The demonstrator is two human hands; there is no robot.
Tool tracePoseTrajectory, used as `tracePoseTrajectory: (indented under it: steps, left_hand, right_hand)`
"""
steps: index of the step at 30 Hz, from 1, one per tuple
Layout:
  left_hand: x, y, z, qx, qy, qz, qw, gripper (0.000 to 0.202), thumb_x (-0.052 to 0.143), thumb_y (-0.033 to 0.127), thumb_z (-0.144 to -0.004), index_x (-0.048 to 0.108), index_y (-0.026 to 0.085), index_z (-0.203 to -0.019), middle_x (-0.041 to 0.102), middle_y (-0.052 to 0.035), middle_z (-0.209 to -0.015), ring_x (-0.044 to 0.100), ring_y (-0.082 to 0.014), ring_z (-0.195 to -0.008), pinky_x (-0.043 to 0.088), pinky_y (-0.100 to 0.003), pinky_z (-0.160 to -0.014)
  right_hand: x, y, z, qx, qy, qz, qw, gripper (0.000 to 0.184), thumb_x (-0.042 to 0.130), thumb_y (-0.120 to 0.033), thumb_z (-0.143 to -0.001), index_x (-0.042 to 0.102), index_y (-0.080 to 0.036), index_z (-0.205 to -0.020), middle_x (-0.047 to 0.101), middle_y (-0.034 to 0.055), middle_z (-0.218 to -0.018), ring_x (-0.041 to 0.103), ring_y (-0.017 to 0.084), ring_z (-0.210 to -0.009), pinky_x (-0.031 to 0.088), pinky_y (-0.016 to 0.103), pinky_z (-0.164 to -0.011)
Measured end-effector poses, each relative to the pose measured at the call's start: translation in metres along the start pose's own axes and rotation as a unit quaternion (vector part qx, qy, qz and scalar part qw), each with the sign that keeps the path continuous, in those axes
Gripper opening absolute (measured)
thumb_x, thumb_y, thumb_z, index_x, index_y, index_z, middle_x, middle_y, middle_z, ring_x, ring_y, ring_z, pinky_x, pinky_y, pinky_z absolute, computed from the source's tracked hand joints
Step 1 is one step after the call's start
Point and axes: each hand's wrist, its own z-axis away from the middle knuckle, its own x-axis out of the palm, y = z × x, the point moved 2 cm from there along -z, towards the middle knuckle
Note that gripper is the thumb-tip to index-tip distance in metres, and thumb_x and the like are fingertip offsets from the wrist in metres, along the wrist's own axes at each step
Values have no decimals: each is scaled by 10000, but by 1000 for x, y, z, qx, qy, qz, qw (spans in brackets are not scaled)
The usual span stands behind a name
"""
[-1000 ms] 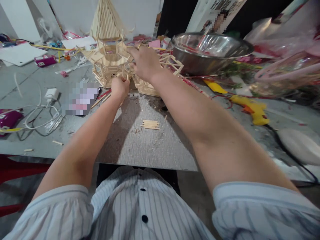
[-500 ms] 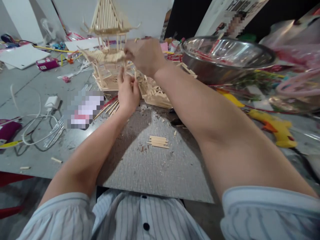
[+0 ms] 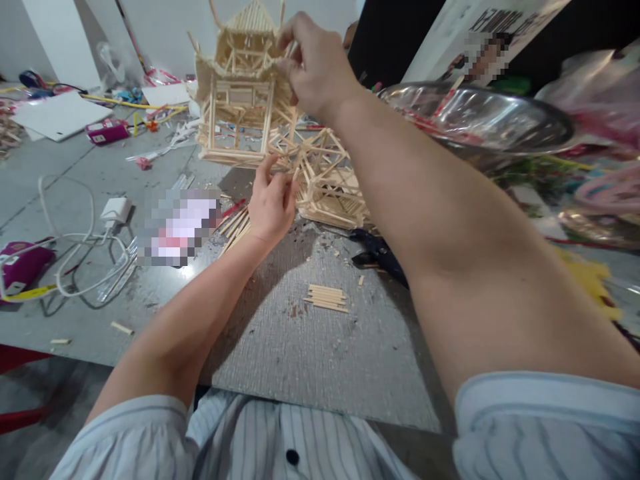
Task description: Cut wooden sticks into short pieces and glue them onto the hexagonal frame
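Note:
A pagoda model [image 3: 243, 100] built of thin wooden sticks is tilted back, its front base edge raised off the table. My right hand [image 3: 317, 63] pinches the edge of its roof on the right side. Low at the base's right corner, my left hand [image 3: 273, 203] has its fingers curled against the sticks, where the base meets a lattice stick structure [image 3: 333, 193]. Whether the two structures are joined is hard to see. Loose sticks [image 3: 235, 227] lie under and beside my left hand. A small row of cut sticks [image 3: 327, 298] rests on the table nearer me.
Dark-handled cutters [image 3: 377, 253] lie beside my right forearm. A metal bowl [image 3: 525, 123] stands at the back right, near a yellow glue gun [image 3: 593, 283]. On the left are a blurred-out phone [image 3: 183, 227], a white charger [image 3: 116, 211] with cable, and purple packets [image 3: 106, 131].
The pagoda model has gone from upright to tilted back, with its base front lifted. My right hand has risen with the roof edge. My left hand stays low by the base.

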Motion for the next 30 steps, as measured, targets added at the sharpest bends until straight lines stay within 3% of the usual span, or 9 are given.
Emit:
tracePoseTrajectory:
  steps: [4,9,13,19,22,24,26,28,30]
  left_hand:
    - [1,-3,-1,-20,28,15,999,167,465,338,-1004,604,244,-1002,455,-92,-1518,360,-266,-1488,310,-450,-1234]
    - [0,-4,-2,-33,19,40,998,139,484,301,-981,599,225,-961,379,-107,-1591,438,-287,-1430,346,-482,-1208]
    - [2,-8,-3,-28,20,33,999,125,485,268,-982,596,220,-950,381,-119,-1593,341,-276,-1506,316,-453,-1227]
    - [6,-13,-3,-9,16,25,1000,150,470,295,-998,601,223,-996,445,-140,-1534,419,-265,-1456,335,-442,-1220]
    - [6,-13,-3,-4,15,20,1000,158,464,300,-1004,602,223,-996,452,-135,-1525,438,-260,-1438,353,-435,-1208]
    - [6,-14,-5,1,17,20,1000,159,463,305,-1006,599,225,-985,464,-129,-1511,431,-256,-1442,348,-430,-1211]
    - [8,-17,-7,7,26,31,999,151,472,302,-1002,593,221,-962,473,-137,-1497,426,-261,-1444,332,-434,-1220]
    - [11,-24,-11,16,42,53,998,140,488,306,-993,587,222,-939,487,-143,-1477,437,-271,-1435,326,-451,-1225]
    - [15,-31,-15,29,63,79,994,132,512,330,-981,579,234,-919,517,-134,-1439,464,-278,-1409,346,-469,-1215]
  right_hand:
    - [0,4,3,1,-11,-24,1000,328,527,-146,-973,563,-92,-1294,620,23,-935,525,89,-651,483,260,-820]
    - [-2,5,7,-19,-21,-36,999,321,512,-109,-968,546,-108,-1287,519,-24,-817,497,86,-641,466,222,-755]
    - [-3,6,10,-15,-29,-40,999,313,514,-105,-971,548,-94,-1282,545,-11,-835,511,89,-660,448,210,-725]
    - [-1,5,15,2,-25,5,1000,442,493,-86,-977,493,-84,-1419,682,75,-1057,636,147,-852,470,268,-857]
    - [-5,2,23,7,7,42,999,605,516,-67,-963,353,-48,-1545,638,134,-1287,642,193,-1107,453,294,-958]
    - [-14,1,34,12,33,54,998,646,527,-71,-952,321,-37,-1564,593,154,-1369,659,193,-1089,468,294,-942]
    - [-26,1,52,15,35,68,997,551,545,-116,-947,464,-39,-1487,650,147,-1294,690,205,-996,487,313,-918]
    - [-38,4,76,22,15,108,994,354,557,-222,-958,689,-69,-1248,728,140,-1142,679,281,-1074,485,383,-948]
    - [-47,12,103,44,-10,115,992,323,560,-301,-955,747,-115,-1143,751,126,-1103,687,308,-1065,498,427,-937]
